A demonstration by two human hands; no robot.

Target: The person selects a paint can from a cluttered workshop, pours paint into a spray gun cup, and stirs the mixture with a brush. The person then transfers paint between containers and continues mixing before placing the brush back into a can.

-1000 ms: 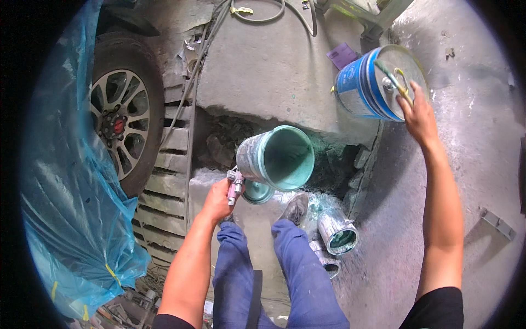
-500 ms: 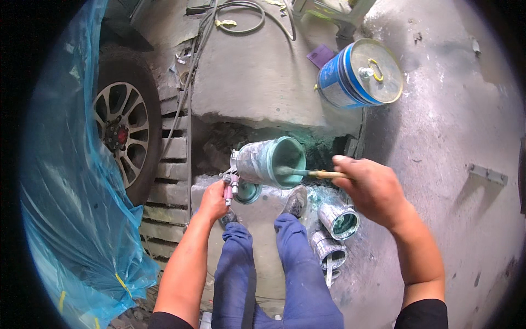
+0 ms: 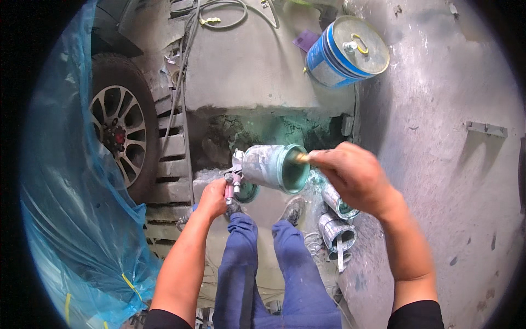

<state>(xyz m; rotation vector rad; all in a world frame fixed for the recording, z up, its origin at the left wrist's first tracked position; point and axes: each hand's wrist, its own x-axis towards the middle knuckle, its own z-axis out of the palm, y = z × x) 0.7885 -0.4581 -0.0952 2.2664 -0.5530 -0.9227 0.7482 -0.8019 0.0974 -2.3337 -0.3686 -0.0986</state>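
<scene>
My left hand (image 3: 212, 198) is wrapped round the handle of a spray gun (image 3: 236, 176), its pinkish fittings showing beside my fingers. The gun's paint cup (image 3: 264, 166) lies tilted on its side, its open, green-coated mouth toward the right. At that mouth my right hand (image 3: 350, 172) is closed on a brush (image 3: 301, 158). Only a short stretch of its wooden handle shows; the bristle end is inside the cup and cannot be made out. Partly covered by the cup, a round green-stained container (image 3: 247, 192) sits below, near my shoes.
Paint-smeared cans (image 3: 336, 231) stand right of my legs, one with a flat strip in it. A blue and white drum (image 3: 349, 52) stands far right. A car wheel (image 3: 121, 129) and blue plastic sheeting (image 3: 68, 181) line the left. Beyond the cup is a broken floor pit (image 3: 219, 131); a hose (image 3: 224, 24) lies farther off.
My right hand has moved slightly left and up, pushing the brush deeper into the cup. The cup has shifted a little right. The surroundings have shifted in view.
</scene>
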